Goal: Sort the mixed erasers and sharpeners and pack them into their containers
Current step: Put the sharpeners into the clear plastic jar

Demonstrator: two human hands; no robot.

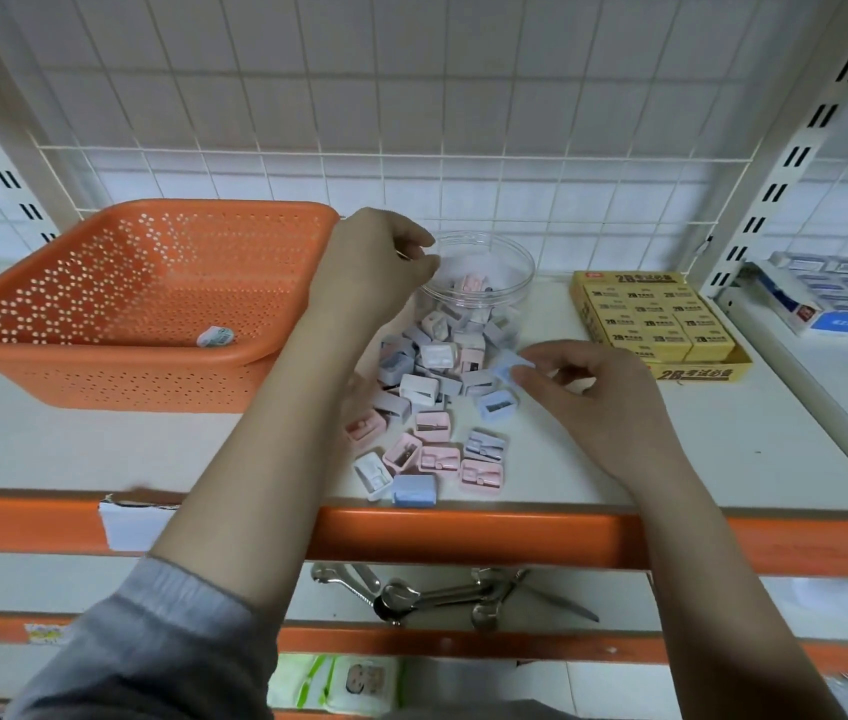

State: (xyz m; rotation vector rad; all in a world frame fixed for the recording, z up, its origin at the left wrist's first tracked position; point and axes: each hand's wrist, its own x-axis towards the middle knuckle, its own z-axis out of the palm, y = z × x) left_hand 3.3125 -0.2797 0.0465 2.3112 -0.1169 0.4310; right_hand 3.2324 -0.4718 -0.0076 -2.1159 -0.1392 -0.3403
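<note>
Over the jar [481, 275] at the shelf's [671, 444] back edge, my left hand [375, 267] hangs curled, contents unclear; my right hand [593, 402] pinches a blue sharpener [509, 365] beside the mid-shelf sharpeners [432, 407].

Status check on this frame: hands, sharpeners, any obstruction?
Left hand curled over clear jar rim, contents unclear. Right hand pinching blue sharpener. Sharpener pile loose on shelf. Nothing blocking.
</note>
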